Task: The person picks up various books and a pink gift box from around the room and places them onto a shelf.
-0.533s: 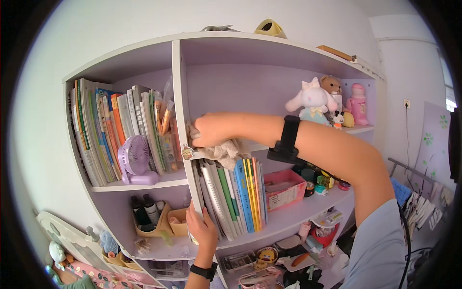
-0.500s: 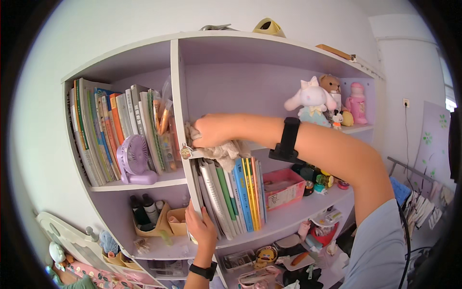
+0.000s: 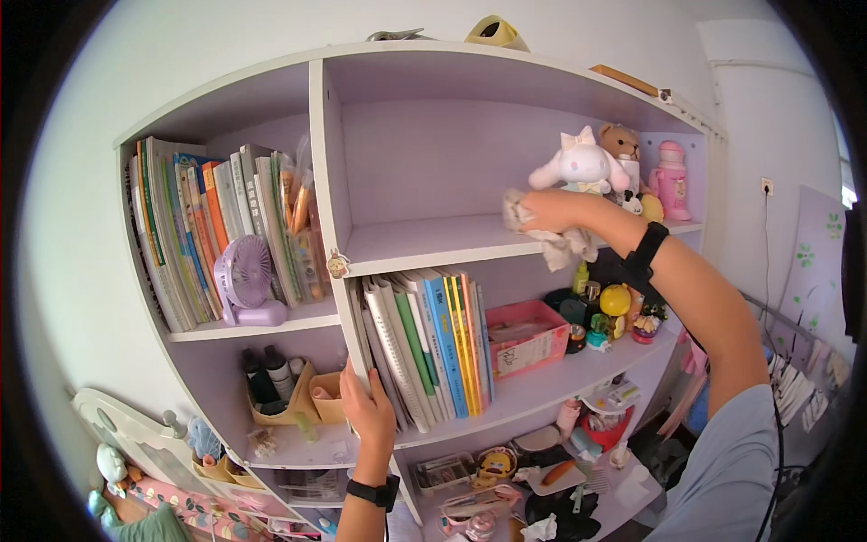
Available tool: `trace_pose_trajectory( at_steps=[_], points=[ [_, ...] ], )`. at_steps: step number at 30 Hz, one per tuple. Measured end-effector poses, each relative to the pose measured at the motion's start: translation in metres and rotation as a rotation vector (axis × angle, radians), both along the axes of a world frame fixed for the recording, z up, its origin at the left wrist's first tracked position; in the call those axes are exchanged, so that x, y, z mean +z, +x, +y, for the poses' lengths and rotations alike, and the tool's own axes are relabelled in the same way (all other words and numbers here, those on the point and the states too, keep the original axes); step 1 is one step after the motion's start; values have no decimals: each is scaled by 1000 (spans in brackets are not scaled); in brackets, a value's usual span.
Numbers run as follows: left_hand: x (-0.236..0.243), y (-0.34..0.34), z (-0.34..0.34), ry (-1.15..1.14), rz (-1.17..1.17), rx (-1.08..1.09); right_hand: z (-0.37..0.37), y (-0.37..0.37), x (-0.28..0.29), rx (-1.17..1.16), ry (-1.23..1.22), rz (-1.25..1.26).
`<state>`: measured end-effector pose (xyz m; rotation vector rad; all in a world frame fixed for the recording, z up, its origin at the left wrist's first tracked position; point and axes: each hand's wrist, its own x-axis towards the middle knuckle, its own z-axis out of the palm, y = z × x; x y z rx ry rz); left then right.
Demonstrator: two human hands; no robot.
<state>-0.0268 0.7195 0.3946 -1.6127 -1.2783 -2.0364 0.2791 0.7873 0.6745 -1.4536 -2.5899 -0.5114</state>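
A crumpled beige cloth (image 3: pixel 569 248) is gripped by my right hand (image 3: pixel 553 211) at the front edge of the upper shelf (image 3: pixel 424 237), just left of a white plush toy (image 3: pixel 582 163). Part of the cloth hangs below the shelf edge. My left hand (image 3: pixel 367 411) rests against the upright divider (image 3: pixel 357 348) of the purple-and-white bookcase, beside a row of books (image 3: pixel 424 361). Its fingers point upward and lie along the panel; some fingertips are hidden behind it.
A brown bear (image 3: pixel 619 140) and a pink bottle (image 3: pixel 669 181) stand behind my right forearm. Below are a pink box (image 3: pixel 528 339) and small jars. On the left sit a purple fan (image 3: pixel 248 280) and more books (image 3: pixel 181 244). Tape (image 3: pixel 497 33) lies on top.
My right hand has carried the cloth rightward along the upper shelf, from the divider to beside the plush toy. My left hand stays on the divider. The view has shifted slightly.
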Motion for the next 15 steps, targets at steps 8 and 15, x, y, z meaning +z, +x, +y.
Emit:
trace_pose_trajectory(
  at_steps=[8, 15],
  points=[
    [-1, 1, 2, 10, 40, 19, -11, 34, -2, -111, 108, -58],
    [0, 3, 3, 42, 14, 47, -12, 14, 22, 30, 270, 38]
  ],
)
